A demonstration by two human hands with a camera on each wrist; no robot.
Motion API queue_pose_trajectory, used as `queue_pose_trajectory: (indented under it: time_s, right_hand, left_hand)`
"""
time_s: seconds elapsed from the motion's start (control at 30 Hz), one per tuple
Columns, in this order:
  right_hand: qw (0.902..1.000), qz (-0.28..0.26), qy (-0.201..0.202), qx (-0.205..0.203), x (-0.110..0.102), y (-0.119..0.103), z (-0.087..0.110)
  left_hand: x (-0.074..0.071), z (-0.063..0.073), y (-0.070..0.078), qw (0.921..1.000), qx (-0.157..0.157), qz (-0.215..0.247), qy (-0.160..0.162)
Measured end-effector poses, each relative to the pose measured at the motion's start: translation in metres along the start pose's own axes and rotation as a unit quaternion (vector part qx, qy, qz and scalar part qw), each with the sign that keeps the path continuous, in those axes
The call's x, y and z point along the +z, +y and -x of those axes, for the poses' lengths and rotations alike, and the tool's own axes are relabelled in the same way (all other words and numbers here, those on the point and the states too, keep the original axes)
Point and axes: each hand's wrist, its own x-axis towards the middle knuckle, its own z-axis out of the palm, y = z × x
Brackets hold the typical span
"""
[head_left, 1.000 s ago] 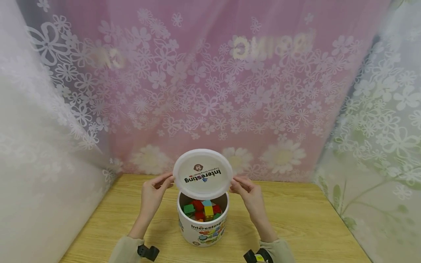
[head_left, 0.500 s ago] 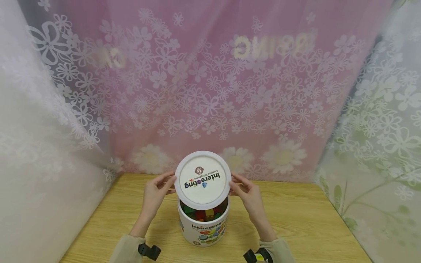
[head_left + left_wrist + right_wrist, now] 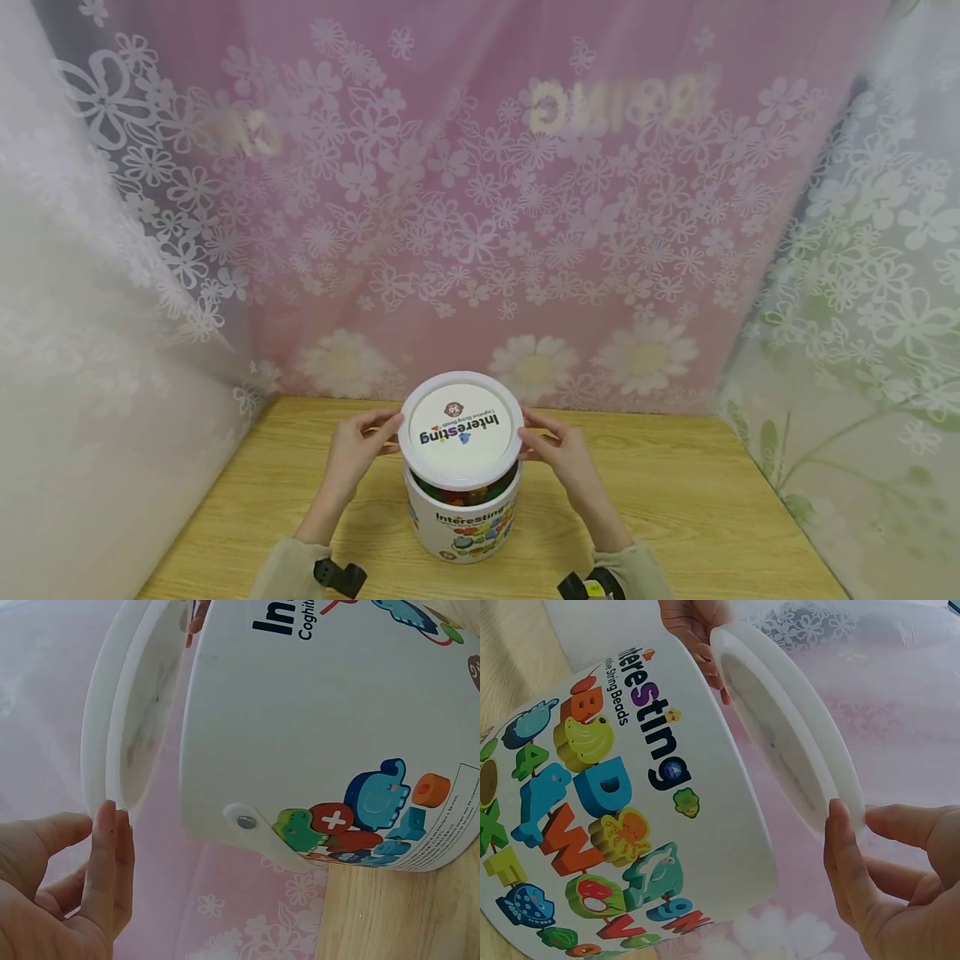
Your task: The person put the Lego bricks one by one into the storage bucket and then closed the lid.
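A round white lid (image 3: 461, 429) printed "Interesting" hangs tilted just over a white bucket (image 3: 465, 533), its near edge lower than its far edge. My left hand (image 3: 358, 446) pinches the lid's left rim between thumb and fingers; my right hand (image 3: 561, 454) pinches the right rim. In both wrist views a gap shows between the lid (image 3: 112, 705) and the bucket's top edge. Through the front gap, colourful blocks (image 3: 465, 498) show inside the bucket, mostly covered by the lid. The bucket's side (image 3: 630, 802) bears printed letters, fruit and animals.
The bucket stands upright on a wooden table (image 3: 675, 500). A pink flowered curtain (image 3: 480, 208) hangs behind the table's back edge, with pale flowered curtains (image 3: 862, 333) at both sides. A metal rivet (image 3: 246, 822) sits on a tab on the bucket's side.
Both hands have brought the lid down and toward the bucket. Its tilt has changed, and it now hides most of the blocks that showed earlier. The bucket has stayed in place.
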Motion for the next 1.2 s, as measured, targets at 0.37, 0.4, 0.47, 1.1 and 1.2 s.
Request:
queue_pose_trajectory:
  time_s: [0.37, 0.4, 0.47, 1.1, 1.2]
  right_hand:
    - [0.996, 0.066, -0.056, 0.023, -0.007, 0.013, 0.004]
    - [0.9956, 0.072, -0.057, 0.022, -0.007, 0.013, 0.005]
    - [0.995, 0.081, -0.055, 0.022, -0.007, 0.014, 0.005]
    - [0.9971, 0.074, -0.008, 0.017, -0.003, 0.022, 0.008]
    - [0.9966, 0.08, -0.005, 0.02, -0.002, 0.021, 0.009]
  left_hand:
    - [0.001, 0.004, -0.011, 0.9991, -0.037, -0.017, -0.011]
    - [0.001, 0.004, -0.012, 0.999, -0.039, -0.019, -0.01]
    - [0.002, 0.004, -0.015, 0.9987, -0.043, -0.025, -0.009]
    - [0.007, 0.006, -0.03, 0.998, -0.053, -0.033, -0.009]
    - [0.007, 0.006, -0.032, 0.9976, -0.057, -0.039, -0.007]
